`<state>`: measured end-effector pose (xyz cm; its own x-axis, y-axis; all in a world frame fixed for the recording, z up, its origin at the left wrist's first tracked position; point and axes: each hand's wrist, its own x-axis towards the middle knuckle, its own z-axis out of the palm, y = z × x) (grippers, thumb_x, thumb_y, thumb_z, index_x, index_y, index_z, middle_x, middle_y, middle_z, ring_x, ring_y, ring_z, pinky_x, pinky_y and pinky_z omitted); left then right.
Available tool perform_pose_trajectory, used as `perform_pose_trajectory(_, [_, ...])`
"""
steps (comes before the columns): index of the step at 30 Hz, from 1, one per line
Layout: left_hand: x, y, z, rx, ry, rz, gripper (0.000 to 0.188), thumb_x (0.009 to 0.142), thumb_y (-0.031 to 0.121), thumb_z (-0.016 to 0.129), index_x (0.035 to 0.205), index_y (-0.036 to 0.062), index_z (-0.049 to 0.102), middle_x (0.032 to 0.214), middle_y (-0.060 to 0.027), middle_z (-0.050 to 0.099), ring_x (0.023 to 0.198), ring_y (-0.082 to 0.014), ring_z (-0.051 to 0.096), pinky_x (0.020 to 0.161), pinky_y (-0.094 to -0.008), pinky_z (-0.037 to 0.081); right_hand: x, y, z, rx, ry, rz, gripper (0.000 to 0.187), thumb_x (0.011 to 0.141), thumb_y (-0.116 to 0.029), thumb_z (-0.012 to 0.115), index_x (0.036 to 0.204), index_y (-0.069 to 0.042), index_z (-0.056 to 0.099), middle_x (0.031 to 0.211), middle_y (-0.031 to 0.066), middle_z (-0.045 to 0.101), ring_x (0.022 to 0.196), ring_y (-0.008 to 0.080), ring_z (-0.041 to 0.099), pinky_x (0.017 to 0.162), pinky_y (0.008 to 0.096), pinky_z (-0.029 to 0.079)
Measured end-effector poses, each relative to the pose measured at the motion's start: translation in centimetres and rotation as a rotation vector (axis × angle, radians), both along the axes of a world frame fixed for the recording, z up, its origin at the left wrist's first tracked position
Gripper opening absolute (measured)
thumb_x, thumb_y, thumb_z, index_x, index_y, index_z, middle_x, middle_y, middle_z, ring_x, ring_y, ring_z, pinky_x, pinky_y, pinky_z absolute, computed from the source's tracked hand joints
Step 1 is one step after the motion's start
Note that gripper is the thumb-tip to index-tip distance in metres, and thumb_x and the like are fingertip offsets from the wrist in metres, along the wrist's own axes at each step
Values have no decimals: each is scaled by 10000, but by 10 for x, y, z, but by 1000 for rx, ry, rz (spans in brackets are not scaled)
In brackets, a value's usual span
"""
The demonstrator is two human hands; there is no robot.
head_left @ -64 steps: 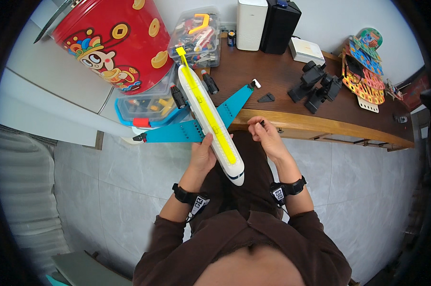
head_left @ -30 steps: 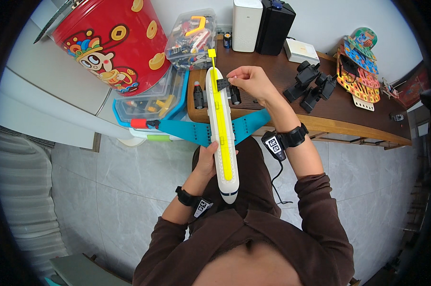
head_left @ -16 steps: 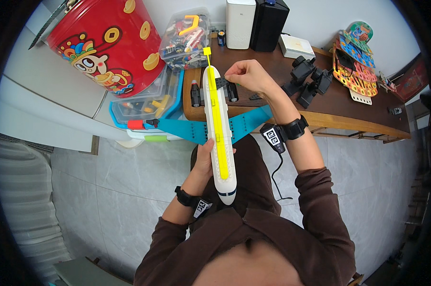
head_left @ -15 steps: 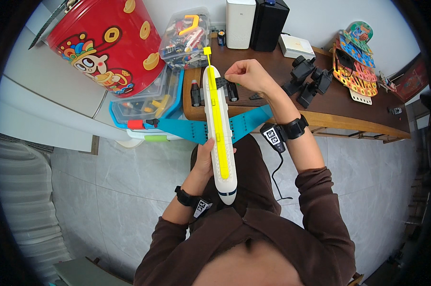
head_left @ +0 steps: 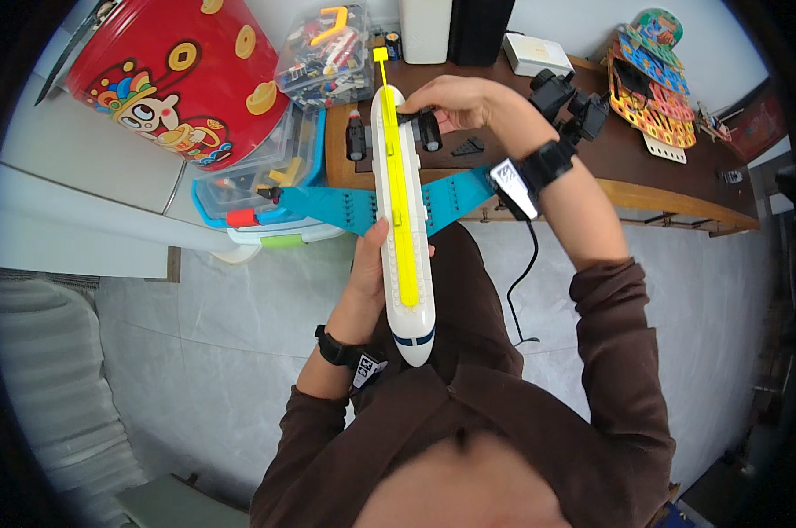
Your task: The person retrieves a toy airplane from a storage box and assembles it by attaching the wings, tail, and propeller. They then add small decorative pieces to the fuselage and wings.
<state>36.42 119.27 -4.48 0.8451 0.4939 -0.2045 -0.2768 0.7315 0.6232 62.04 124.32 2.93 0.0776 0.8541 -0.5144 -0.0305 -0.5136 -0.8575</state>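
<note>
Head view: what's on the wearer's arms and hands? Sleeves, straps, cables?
Both hands are bare, left hand and right hand. Dark brown long sleeves, pushed up the forearms. Each wrist carries a black band: the left wristband has a small white tag with black marking, the right wristband a white rectangular tag. A thin black cable hangs below the right wrist.

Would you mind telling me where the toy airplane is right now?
In the head view the toy airplane is centre frame, nose toward the person, held underneath by the left hand, with the right hand at its tail, over the wooden desk edge.
</note>
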Motion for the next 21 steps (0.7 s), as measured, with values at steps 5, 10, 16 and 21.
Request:
perform_pose_trajectory(5, [2, 2, 6, -44, -32, -28, 607, 821, 468, 582, 1163, -23, 484, 926, -117, 614, 742, -187, 662, 680, -322, 575, 8, -2, -2, -16, 245, 42, 256, 820, -158, 624, 1002, 16, 580, 902, 135, 667, 756, 160, 673, 678, 259, 562])
perform_pose_trajectory(10, [-5, 1, 8, -83, -73, -36, 555, 850, 450, 541, 1171, 0, 495, 915, -107, 631, 723, -176, 667, 669, -320, 582, -5, -11, -10, 49, 255, 65, 275, 843, -172, 595, 1025, 31, 563, 911, 142, 664, 752, 166, 676, 655, 266, 573])
perform_pose_trajectory(16, [5, 1, 21, -100, -103, -7, 545, 858, 457, 521, 1168, 9, 505, 885, -102, 641, 683, -185, 670, 620, -302, 586, -2, -15, 2, 152, 86, 54, 344, 851, -191, 577, 1070, 71, 536, 916, 136, 656, 782, 174, 673, 670, 262, 575])
perform_pose_trajectory(21, [7, 5, 19, -61, -99, -29, 545, 845, 453, 536, 1152, 4, 513, 861, -108, 644, 687, -194, 673, 588, -290, 580, -9, -16, 8, 216, 59, -3, 341, 843, -188, 585, 1044, 86, 560, 898, 128, 644, 705, 150, 652, 585, 241, 547])
